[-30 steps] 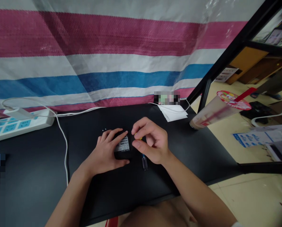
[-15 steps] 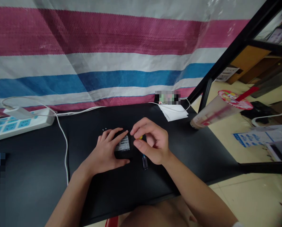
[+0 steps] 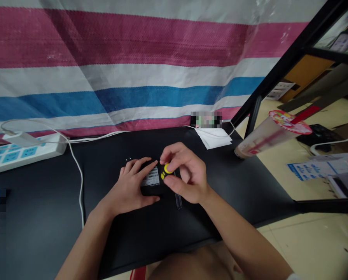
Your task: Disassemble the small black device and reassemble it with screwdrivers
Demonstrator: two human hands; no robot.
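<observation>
Yellow tool handle point(image 3: 165, 171) now exposed between right fingers point(image 3: 174, 182)

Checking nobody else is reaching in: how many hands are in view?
2. The left hand clasps the labelled black device, thumb at its near edge. The right hand, just beside it, pinches a small yellow-and-black tool. No other hands show.

Soft, even indoor light, a touch dim over the black table point(image 3: 45, 217). Glare gleams off the tiled floor point(image 3: 322, 249) at right. Edges bow, the cup point(image 3: 261, 138) stretches sideways, and detail around the right hand point(image 3: 185, 175) stays soft.
</observation>
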